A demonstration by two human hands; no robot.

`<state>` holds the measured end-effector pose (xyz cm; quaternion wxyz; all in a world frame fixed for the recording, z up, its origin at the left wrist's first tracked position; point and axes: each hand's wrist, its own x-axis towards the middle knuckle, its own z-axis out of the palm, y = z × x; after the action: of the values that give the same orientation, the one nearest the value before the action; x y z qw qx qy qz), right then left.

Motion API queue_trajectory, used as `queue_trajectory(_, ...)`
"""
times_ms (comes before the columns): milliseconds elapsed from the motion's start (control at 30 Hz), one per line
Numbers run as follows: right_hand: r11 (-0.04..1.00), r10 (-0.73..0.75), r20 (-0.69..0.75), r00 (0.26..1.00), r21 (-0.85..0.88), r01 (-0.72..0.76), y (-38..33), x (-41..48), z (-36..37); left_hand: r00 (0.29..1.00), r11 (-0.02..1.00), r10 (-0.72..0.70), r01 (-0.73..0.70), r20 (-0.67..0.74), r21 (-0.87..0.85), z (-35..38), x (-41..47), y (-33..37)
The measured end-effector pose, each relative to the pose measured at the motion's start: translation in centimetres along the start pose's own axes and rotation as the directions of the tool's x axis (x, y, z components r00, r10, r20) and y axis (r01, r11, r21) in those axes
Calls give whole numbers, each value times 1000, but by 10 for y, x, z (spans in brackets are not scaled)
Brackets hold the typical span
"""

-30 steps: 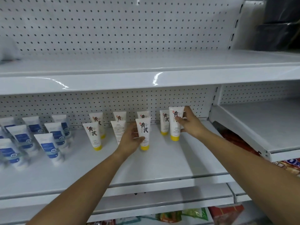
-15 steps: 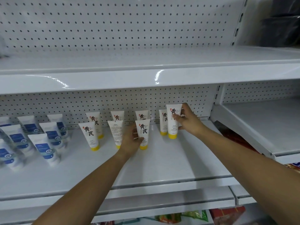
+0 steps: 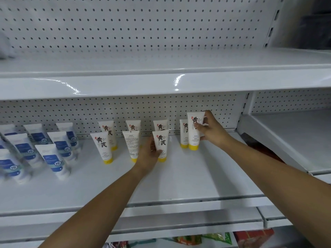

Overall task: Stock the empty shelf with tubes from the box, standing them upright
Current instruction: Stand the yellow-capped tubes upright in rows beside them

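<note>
Several white tubes with yellow caps stand cap-down in two rows on the white shelf [image 3: 179, 179]. My left hand [image 3: 149, 154] grips the front-row tube [image 3: 161, 142] near its lower half. My right hand [image 3: 210, 130] pinches the rightmost tube [image 3: 194, 133] by its upper part; its cap rests on the shelf. Just behind that one stands another tube [image 3: 184, 133]. Further left stand a tube showing its printed back [image 3: 131, 144] and one more front tube [image 3: 102, 145]. No box is in view.
Several white tubes with blue labels [image 3: 52, 156] fill the shelf's left end, blurred. An upper shelf [image 3: 161, 83] overhangs the row. A bare side shelf [image 3: 293, 138] lies to the right. Colourful packets [image 3: 197, 239] show on a lower level.
Both hands keep hold of their tubes in the same spots on the shelf. The view has shifted slightly; the tubes look upright in all frames.
</note>
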<state>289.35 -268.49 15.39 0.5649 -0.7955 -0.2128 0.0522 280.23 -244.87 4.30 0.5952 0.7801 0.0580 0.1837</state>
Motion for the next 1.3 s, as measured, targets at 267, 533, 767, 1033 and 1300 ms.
queue_trajectory(267, 1000, -9, 17, 1000, 8, 9, -1, -5, -1, 999, 996, 36, -35, -8, 84, 2, -13, -3)
queue_trajectory(533, 999, -31, 24, 999, 27, 30, 0, -10, -7, 944, 990, -73, 108, -321, 94, 13, -72, 5)
queue_trajectory(767, 999, -42, 32, 999, 35, 41, -4, -16, -12, 985, 1000, 10, -10, -170, 2, 58, -76, 46)
queue_trajectory(1033, 997, -61, 29, 998, 59, 59, 1, -21, -9, 991, 994, 6, -21, -135, -108, 104, -42, 85)
queue_trajectory(1300, 999, -47, 41, 998, 22, 46, 17, -11, -6, 990, 995, -2, -12, -140, -102, 116, -21, 66)
